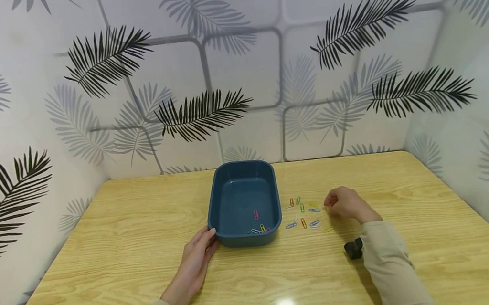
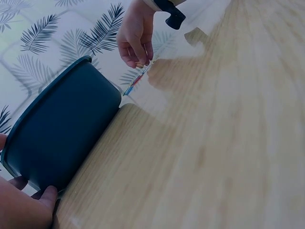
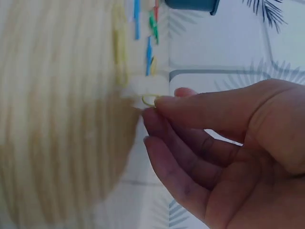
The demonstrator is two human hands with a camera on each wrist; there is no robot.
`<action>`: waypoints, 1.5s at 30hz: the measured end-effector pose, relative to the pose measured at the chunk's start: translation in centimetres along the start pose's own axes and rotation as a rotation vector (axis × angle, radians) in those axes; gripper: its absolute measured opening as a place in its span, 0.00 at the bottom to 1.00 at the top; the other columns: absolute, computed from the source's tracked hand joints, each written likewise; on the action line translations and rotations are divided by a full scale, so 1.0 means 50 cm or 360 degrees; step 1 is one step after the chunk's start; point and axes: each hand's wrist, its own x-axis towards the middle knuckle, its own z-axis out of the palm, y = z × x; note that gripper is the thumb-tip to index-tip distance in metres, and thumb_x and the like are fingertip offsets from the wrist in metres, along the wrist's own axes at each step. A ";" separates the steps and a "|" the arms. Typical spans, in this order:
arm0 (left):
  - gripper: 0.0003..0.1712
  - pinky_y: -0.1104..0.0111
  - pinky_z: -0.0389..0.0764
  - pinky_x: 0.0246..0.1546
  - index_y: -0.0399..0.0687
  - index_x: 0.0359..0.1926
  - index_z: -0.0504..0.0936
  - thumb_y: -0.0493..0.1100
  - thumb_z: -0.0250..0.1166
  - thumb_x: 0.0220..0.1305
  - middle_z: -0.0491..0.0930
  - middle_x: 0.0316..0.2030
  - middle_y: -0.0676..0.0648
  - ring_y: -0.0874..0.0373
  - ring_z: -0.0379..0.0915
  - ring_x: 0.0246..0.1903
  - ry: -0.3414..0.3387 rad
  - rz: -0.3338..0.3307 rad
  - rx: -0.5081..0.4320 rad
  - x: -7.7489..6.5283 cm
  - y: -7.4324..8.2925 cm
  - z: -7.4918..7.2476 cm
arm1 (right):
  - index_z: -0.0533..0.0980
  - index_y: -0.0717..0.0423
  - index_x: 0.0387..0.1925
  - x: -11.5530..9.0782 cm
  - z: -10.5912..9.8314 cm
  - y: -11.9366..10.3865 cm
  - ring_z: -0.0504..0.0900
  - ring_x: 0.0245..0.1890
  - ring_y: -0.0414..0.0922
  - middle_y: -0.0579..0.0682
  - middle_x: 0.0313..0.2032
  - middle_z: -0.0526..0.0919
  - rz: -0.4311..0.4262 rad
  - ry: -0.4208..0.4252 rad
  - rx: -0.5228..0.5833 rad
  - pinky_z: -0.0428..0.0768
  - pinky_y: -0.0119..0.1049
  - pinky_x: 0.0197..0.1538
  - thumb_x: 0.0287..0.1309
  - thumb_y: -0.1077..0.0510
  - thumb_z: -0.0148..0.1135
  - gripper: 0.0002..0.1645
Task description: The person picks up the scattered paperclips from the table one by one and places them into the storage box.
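Leaf-print walls enclose wooden worktop (image 1: 150, 275). Right hand (image 1: 347, 204) just above worktop beside scattered clips (image 1: 303, 213), fingers (image 3: 190, 107) pinching yellow paper clip (image 3: 149, 99). Left hand (image 1: 194, 261) rests relaxed against blue tray (image 1: 230, 240); few clips inside.

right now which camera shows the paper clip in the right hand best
The right wrist view: the yellow paper clip sits large, pinched at the right hand fingertips. The head view shows only a speck there; the left wrist view shows it small and far off.
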 end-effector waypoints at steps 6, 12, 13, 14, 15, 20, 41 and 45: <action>0.32 0.60 0.60 0.68 0.28 0.70 0.57 0.42 0.54 0.73 0.57 0.68 0.32 0.45 0.54 0.68 -0.0007 0.0004 0.0001 -0.001 0.001 0.001 | 0.77 0.72 0.33 0.000 0.001 -0.011 0.80 0.26 0.47 0.54 0.27 0.79 -0.0027 -0.0013 0.0178 0.84 0.39 0.29 0.51 0.74 0.60 0.05; 0.32 0.61 0.61 0.68 0.28 0.70 0.57 0.42 0.53 0.73 0.56 0.69 0.32 0.45 0.54 0.68 -0.0010 0.0014 -0.0001 0.001 0.001 0.000 | 0.77 0.74 0.34 0.001 0.003 -0.023 0.81 0.25 0.47 0.54 0.26 0.79 -0.0057 -0.0008 0.0238 0.85 0.41 0.29 0.49 0.74 0.60 0.08; 0.32 0.61 0.62 0.68 0.28 0.70 0.57 0.42 0.53 0.73 0.56 0.69 0.32 0.45 0.54 0.68 -0.0009 0.0017 -0.0004 0.001 0.001 0.000 | 0.78 0.74 0.35 0.001 0.003 -0.025 0.80 0.25 0.47 0.54 0.27 0.79 -0.0065 -0.0006 0.0231 0.84 0.40 0.29 0.49 0.74 0.61 0.08; 0.32 0.61 0.62 0.68 0.28 0.70 0.57 0.42 0.53 0.73 0.56 0.69 0.32 0.44 0.54 0.68 -0.0011 0.0020 -0.0007 0.001 0.001 0.000 | 0.78 0.73 0.35 0.001 0.004 -0.026 0.80 0.25 0.47 0.55 0.27 0.79 -0.0077 -0.0006 0.0218 0.84 0.40 0.29 0.48 0.74 0.61 0.09; 0.32 0.61 0.62 0.68 0.28 0.70 0.57 0.42 0.53 0.74 0.56 0.69 0.32 0.44 0.53 0.68 -0.0013 0.0021 -0.0010 0.001 0.000 0.000 | 0.78 0.73 0.35 0.001 0.004 -0.028 0.79 0.24 0.46 0.54 0.27 0.79 -0.0083 -0.0004 0.0203 0.83 0.40 0.28 0.48 0.73 0.62 0.09; 0.32 0.60 0.61 0.68 0.28 0.70 0.56 0.41 0.52 0.74 0.55 0.69 0.32 0.44 0.52 0.69 -0.0018 0.0008 -0.0009 0.000 -0.001 0.000 | 0.79 0.72 0.36 0.002 0.009 -0.034 0.77 0.24 0.44 0.53 0.27 0.79 -0.0106 -0.0014 0.0152 0.81 0.37 0.27 0.46 0.73 0.63 0.11; 0.32 0.60 0.62 0.68 0.28 0.70 0.56 0.41 0.53 0.74 0.56 0.69 0.32 0.44 0.54 0.68 -0.0004 0.0013 0.0002 0.002 -0.003 -0.003 | 0.79 0.71 0.39 0.004 0.010 -0.072 0.79 0.31 0.47 0.54 0.32 0.81 -0.0192 0.0012 0.0122 0.82 0.38 0.31 0.52 0.70 0.64 0.10; 0.31 0.61 0.62 0.68 0.28 0.70 0.57 0.41 0.52 0.74 0.56 0.69 0.32 0.44 0.54 0.67 -0.0004 0.0012 0.0007 0.001 -0.002 -0.003 | 0.79 0.72 0.41 0.002 0.012 -0.083 0.80 0.32 0.48 0.55 0.33 0.82 -0.0209 0.0010 0.0132 0.83 0.40 0.33 0.54 0.70 0.64 0.11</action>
